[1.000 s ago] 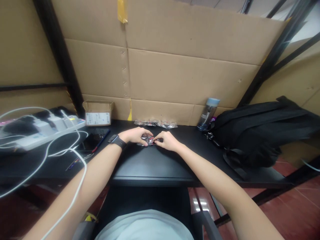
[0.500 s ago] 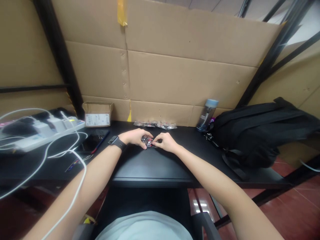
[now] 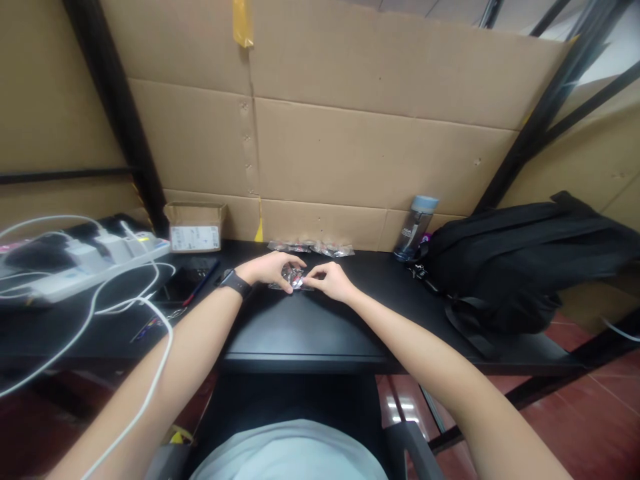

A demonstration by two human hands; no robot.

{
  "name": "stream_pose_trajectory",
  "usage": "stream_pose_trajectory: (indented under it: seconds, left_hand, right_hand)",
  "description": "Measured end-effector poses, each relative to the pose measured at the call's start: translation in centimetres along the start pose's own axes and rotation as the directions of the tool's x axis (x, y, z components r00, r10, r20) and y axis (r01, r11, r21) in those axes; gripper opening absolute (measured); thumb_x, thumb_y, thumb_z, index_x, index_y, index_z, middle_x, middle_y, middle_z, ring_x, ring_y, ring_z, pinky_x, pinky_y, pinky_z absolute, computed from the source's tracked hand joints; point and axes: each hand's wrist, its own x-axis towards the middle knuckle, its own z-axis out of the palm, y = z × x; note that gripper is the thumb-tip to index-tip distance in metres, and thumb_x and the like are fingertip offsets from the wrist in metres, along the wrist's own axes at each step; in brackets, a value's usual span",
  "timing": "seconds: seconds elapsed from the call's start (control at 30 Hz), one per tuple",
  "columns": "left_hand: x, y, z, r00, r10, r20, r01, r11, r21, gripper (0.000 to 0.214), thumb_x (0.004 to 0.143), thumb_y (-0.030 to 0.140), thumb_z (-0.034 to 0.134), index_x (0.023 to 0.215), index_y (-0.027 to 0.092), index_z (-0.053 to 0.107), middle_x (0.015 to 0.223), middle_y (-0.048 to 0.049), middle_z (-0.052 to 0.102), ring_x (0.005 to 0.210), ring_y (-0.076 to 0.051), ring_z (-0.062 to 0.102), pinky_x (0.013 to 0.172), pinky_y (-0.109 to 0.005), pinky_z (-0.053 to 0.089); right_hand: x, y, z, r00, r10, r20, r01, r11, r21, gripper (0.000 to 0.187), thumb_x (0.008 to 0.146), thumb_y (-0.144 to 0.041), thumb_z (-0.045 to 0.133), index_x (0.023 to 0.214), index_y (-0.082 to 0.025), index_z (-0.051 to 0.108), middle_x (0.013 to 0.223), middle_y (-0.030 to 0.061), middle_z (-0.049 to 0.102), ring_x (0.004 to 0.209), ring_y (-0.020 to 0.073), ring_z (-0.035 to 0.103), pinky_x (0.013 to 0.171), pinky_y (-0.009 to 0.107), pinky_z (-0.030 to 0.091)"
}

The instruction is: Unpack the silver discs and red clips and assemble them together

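Note:
Over the black desk, a small clear plastic packet (image 3: 295, 277) with dark and red contents lies between my two hands. My left hand (image 3: 270, 268), with a black watch on its wrist, is curled around the packet's left side, thumb at the near edge and fingers at the far one. Thumb and fingertips of my right hand (image 3: 332, 282) pinch the packet's right edge. What exactly is inside is too small to make out, and the fingers partly cover it. Just beyond the hands, several similar clear packets (image 3: 333, 250) lie in a row along the cardboard wall.
To the left are a white power strip (image 3: 60, 283) with plugs and loose cables, a dark tablet-like device (image 3: 183, 283) and an open cardboard box (image 3: 195, 239). One white cable crosses my left forearm. A water bottle (image 3: 414, 230) and a black backpack (image 3: 515, 267) stand at the right.
Both hands stay at the same spot with slight finger movement. The packet has shifted a little, and more of its shiny surface shows between the fingers.

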Motion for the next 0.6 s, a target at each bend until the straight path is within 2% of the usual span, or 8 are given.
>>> stream_pose_trajectory:
  seconds: [0.2, 0.33, 0.5, 0.6]
  left_hand:
    - [0.2, -0.2, 0.2, 0.997, 0.044, -0.066, -0.04, 0.998, 0.053, 0.079, 0.059, 0.035, 0.091, 0.132, 0.02, 0.065, 0.119, -0.0075, 0.073, 0.106, -0.025, 0.068, 0.092, -0.03, 0.049]
    - [0.5, -0.5, 0.7, 0.99, 0.075, -0.118, -0.068, 0.996, 0.062, 0.077, 0.061, 0.034, 0.089, 0.133, 0.022, 0.064, 0.118, -0.0069, 0.073, 0.107, -0.025, 0.067, 0.093, -0.031, 0.049]
    - [0.6, -0.7, 0.8, 0.986, 0.069, -0.152, -0.06, 0.996, 0.062, 0.075, 0.063, 0.033, 0.088, 0.133, 0.021, 0.064, 0.116, -0.0077, 0.073, 0.103, -0.025, 0.068, 0.092, -0.032, 0.049]
    - [0.6, -0.8, 0.9, 0.989, 0.065, -0.136, -0.059, 0.997, 0.047, 0.075, 0.062, 0.033, 0.088, 0.133, 0.022, 0.064, 0.115, -0.0074, 0.073, 0.102, -0.024, 0.068, 0.091, -0.032, 0.05]
  right_hand:
    - [0.2, -0.2, 0.0, 0.999, 0.038, -0.035, -0.038, 0.999, -0.017, 0.01, 0.082, -0.023, 0.075, 0.088, -0.018, 0.081, 0.075, 0.0021, 0.076, 0.067, 0.0142, 0.065, 0.068, 0.025, 0.047]
    - [0.5, 0.2, -0.8, 0.993, 0.093, -0.077, -0.099, 0.993, -0.072, 0.014, 0.079, -0.015, 0.07, 0.09, -0.017, 0.079, 0.077, 0.0015, 0.076, 0.064, 0.0124, 0.062, 0.066, 0.024, 0.046]
    - [0.8, 1.4, -1.4, 0.989, 0.147, -0.029, -0.149, 0.986, -0.079, 0.02, 0.078, -0.019, 0.073, 0.098, -0.017, 0.076, 0.084, 0.0013, 0.075, 0.065, 0.0115, 0.061, 0.065, 0.024, 0.046]
    - [0.7, 1.5, -1.3, 0.99, 0.138, 0.001, -0.137, 0.983, -0.123, 0.013, 0.08, -0.02, 0.072, 0.092, -0.019, 0.079, 0.084, 0.0016, 0.076, 0.069, 0.0128, 0.062, 0.069, 0.025, 0.047]
